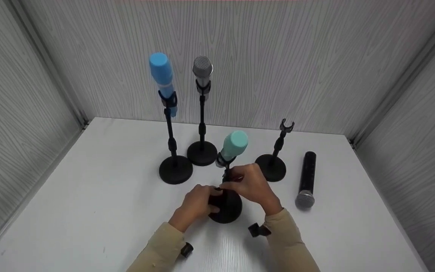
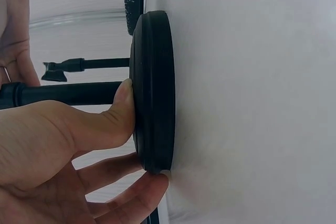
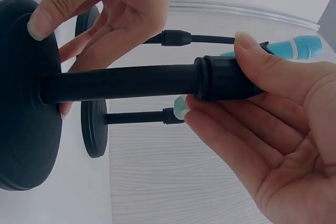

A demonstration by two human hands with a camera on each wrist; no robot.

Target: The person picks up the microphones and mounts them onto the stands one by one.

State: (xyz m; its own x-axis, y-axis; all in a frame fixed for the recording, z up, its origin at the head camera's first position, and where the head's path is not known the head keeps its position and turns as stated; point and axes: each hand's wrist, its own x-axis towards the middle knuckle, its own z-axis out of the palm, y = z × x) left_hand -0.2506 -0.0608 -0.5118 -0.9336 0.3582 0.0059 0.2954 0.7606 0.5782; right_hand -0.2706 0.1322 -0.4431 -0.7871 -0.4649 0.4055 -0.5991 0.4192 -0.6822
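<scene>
A short black microphone stand (image 1: 229, 213) stands upright at the front middle of the table, bearing a teal-capped microphone (image 1: 235, 143) in its clip. My left hand (image 1: 196, 202) grips the round base (image 2: 155, 93), its thumb on top and fingers at the rim. Higher up, my right hand (image 1: 253, 183) pinches the ribbed collar (image 3: 228, 77) on the pole between thumb and fingers. The right wrist view shows the lower pole (image 3: 126, 83) between the two hands. Part of the upper pole is hidden behind the right hand in the head view.
Behind to the left, two taller stands hold a blue microphone (image 1: 161, 70) and a silver-headed microphone (image 1: 202, 68). Right of my hands is a short stand (image 1: 272, 168) topped by a forked clip. A black microphone (image 1: 308, 172) lies farther right. Grey panels (image 1: 315, 68) enclose the table.
</scene>
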